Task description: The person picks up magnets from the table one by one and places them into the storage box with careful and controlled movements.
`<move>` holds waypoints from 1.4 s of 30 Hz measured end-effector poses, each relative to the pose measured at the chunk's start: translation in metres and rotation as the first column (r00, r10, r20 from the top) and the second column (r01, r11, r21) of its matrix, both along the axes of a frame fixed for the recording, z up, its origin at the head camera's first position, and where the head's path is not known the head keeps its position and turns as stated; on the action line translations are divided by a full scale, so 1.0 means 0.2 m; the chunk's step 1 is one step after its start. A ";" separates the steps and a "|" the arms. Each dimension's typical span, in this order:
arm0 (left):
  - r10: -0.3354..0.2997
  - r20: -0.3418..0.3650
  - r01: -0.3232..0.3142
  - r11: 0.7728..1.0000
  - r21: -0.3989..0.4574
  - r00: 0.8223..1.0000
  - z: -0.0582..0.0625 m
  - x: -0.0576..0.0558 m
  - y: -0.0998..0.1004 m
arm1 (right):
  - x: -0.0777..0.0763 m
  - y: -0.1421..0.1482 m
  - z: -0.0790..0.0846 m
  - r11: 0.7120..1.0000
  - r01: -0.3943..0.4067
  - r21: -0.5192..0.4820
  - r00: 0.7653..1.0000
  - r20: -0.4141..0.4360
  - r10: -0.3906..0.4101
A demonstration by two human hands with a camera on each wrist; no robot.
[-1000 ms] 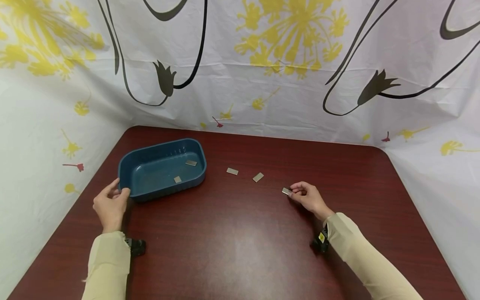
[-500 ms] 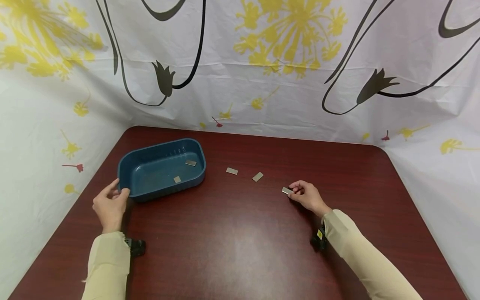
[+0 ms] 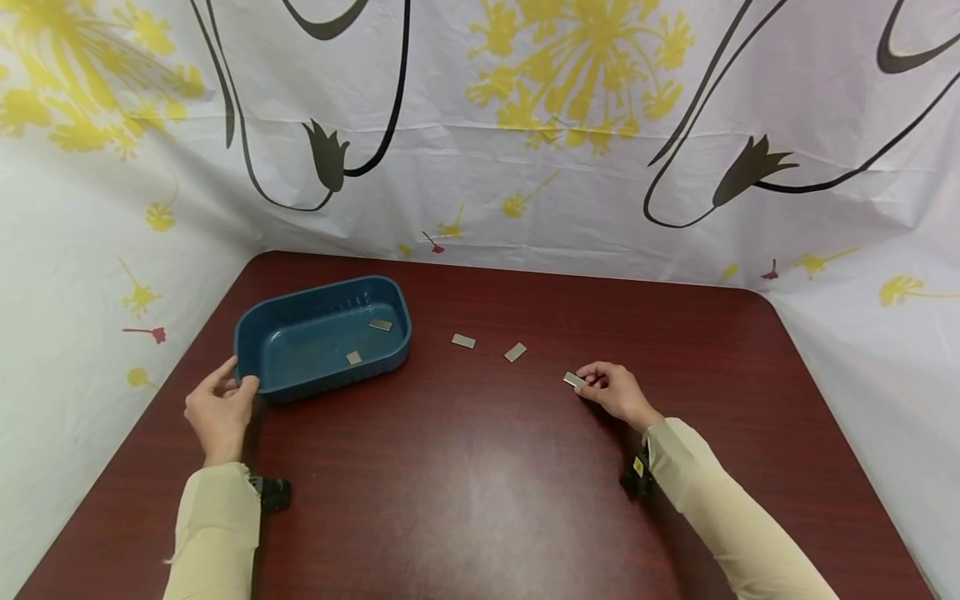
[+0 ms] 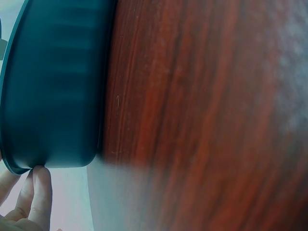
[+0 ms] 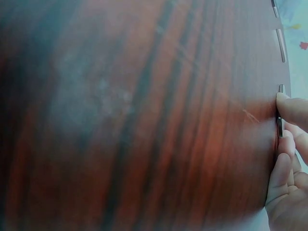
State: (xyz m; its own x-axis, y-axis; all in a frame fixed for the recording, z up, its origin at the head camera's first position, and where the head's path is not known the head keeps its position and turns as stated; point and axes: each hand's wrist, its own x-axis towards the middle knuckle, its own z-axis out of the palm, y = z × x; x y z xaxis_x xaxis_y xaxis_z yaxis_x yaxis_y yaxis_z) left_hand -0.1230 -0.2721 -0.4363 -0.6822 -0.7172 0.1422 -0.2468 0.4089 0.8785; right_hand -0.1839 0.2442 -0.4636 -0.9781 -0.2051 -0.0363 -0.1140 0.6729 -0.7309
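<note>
A blue rectangular plastic tray [image 3: 322,379] stands at the left of the table, with two small flat silvery pieces in it. My left hand [image 3: 221,408] grips the tray's near left corner between thumb and fingers. Farther right, my right hand [image 3: 617,396] pinches the end of a small silvery rectangular piece [image 3: 572,379] close to the tabletop. In the right wrist view, silvery edges [image 5: 280,127] show on both sides of a fingertip; I cannot tell whether they belong to one piece or two. The fingers of the left hand [image 4: 41,195] touch the tray wall [image 4: 53,96].
Two more silvery rectangles, one nearer the tray [image 3: 463,341] and one farther right [image 3: 515,352], lie between tray and right hand. The dark red wooden table [image 3: 450,467] has a patterned white cloth [image 3: 450,150] behind it. Each wrist bears a black camera.
The piece at the right hand has tipped or shifted very slightly. Both hands and the tray stay almost where they were; the view itself drifts a little.
</note>
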 end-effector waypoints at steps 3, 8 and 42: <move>0.000 0.001 0.000 1.000 -0.002 1.000 0.00 0.00 0.00 | 0.00 0.00 0.01 1.000 0.000 0.020 1.000 0.009 0.000; -0.001 -0.002 0.001 1.000 0.000 1.000 -0.01 0.00 0.00 | 0.00 0.00 0.00 1.000 -0.002 0.024 1.000 0.022 0.002; -0.003 0.027 0.002 1.000 0.014 1.000 0.00 0.00 0.00 | 0.00 -0.01 0.01 0.999 0.026 -0.031 0.999 0.045 -0.024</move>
State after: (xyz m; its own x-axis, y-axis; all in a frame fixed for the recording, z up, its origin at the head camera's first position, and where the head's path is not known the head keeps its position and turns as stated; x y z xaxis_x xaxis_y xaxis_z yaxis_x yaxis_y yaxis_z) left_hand -0.1235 -0.2728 -0.4370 -0.6875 -0.7172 0.1138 -0.2695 0.3975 0.8772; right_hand -0.1831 0.2423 -0.4612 -0.9805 -0.1824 -0.0736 -0.0646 0.6519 -0.7556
